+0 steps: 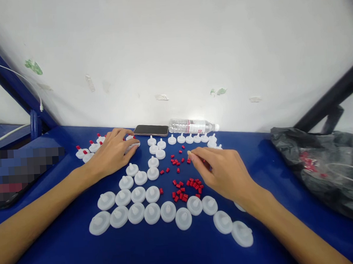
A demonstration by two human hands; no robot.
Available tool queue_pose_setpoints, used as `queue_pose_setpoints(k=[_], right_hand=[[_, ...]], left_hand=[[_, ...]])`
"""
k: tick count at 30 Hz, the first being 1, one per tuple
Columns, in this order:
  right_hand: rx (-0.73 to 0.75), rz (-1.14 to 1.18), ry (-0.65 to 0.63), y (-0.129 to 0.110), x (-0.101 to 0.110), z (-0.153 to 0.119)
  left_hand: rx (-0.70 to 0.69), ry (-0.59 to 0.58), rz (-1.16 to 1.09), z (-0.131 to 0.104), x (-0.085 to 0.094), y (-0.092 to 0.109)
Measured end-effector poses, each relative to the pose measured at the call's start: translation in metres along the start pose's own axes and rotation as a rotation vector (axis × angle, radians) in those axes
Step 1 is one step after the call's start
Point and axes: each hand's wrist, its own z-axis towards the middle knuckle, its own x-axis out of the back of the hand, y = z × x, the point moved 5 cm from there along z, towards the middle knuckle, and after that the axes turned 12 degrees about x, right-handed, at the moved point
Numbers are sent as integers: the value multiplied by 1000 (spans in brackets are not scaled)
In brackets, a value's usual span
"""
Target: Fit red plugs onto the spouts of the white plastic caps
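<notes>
Right fingers (201, 151) point left, seemingly pinched, near red caps (178, 170).

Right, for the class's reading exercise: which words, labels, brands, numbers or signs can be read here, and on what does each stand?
No text can be read with certainty.
Clear plastic bottle lying sideways: its white-and-red label bears marks, too small and blurred to read.
Flat phone with a black screen: none legible.
Round white plastic discs and small red cylindrical caps: none legible.

Nothing can be read: the bottle (178, 126) bears a white label (196, 126) with red marks too small to decipher.
</notes>
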Motion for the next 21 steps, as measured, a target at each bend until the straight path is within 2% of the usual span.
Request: queue_pose_setpoints(k=[4, 8, 11, 17, 21], right_hand=[[-81, -18, -201, 4, -10, 1], [-107, -36, -368, 10, -19, 0], [-112, -26, -399, 12, -20, 0], [-181, -79, -359, 24, -12, 1], [-224, -133, -401, 36, -10, 0]], left_hand=[[-43, -4, -184, -1, 5, 10], [-60, -174, -376, -3, 3, 21], [-37, -244, -461, -5, 2, 24], [-61, -223, -502, -7, 3, 29], [-65, -239, -507, -7, 1, 31]])
